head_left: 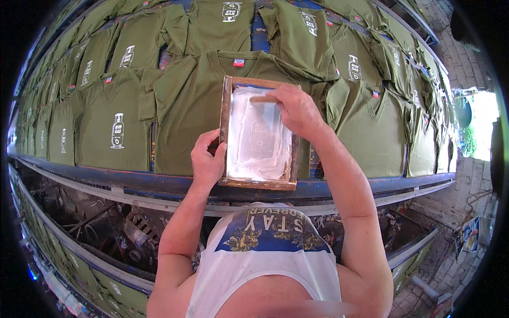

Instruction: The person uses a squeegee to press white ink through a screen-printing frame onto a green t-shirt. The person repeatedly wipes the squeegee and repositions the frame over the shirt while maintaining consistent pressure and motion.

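Observation:
A wooden-framed printing screen (226,114) lies over the front of an olive green T-shirt (183,119) on the long table. White ink (241,167) is smeared thickly round the edges of its mesh, and a bottle-shaped design shows in the middle. My left hand (207,159) grips the left side of the frame near its lower corner, thumb on the wood. Inside the frame at the far end, my right hand (297,108) is closed on a squeegee (263,99) with a brown edge; most of the squeegee is hidden by white ink and my fingers.
Rows of olive T-shirts (114,100) cover the table on both sides and behind, many bearing a white bottle print (117,130). The blue table edge (175,180) runs just before me. More shirts lie on a table behind me. Brick paving (461,69) is at the right.

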Action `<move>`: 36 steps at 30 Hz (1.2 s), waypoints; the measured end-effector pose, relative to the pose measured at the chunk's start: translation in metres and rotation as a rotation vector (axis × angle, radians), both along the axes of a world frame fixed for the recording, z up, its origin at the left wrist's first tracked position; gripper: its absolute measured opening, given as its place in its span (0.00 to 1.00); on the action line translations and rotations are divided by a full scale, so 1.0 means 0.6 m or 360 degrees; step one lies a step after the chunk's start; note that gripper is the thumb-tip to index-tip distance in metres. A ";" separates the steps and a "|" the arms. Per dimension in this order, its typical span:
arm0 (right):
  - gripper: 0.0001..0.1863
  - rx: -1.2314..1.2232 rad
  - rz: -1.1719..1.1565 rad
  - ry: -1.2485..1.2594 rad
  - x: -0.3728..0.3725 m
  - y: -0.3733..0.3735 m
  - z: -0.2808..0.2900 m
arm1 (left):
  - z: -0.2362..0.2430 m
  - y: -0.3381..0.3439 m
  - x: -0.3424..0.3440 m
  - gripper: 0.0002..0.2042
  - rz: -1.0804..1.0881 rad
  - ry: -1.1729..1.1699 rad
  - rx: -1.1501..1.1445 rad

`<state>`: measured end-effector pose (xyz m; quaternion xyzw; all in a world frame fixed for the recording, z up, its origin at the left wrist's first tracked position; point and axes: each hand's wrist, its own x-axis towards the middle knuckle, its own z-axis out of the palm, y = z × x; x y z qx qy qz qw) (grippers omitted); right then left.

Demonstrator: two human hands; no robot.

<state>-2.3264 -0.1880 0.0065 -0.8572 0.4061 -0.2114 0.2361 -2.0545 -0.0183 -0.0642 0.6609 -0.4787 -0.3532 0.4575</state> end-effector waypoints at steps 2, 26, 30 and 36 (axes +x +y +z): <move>0.22 0.0001 -0.0070 -0.0056 0.001 -0.007 0.001 | -0.002 0.001 -0.003 0.21 -0.0005 -0.0104 -0.0055; 0.30 0.0275 0.0162 0.0016 -0.003 0.332 0.032 | -0.017 0.010 -0.031 0.28 -0.0096 -0.0485 -0.0322; 0.32 0.0227 -0.0099 -0.0233 -0.026 0.338 0.015 | -0.018 0.016 -0.028 0.23 -0.0139 -0.0600 -0.0467; 0.36 0.0512 -0.1173 -0.0919 -0.065 0.334 -0.051 | -0.007 0.039 -0.033 0.19 -0.0143 -0.0601 -0.0792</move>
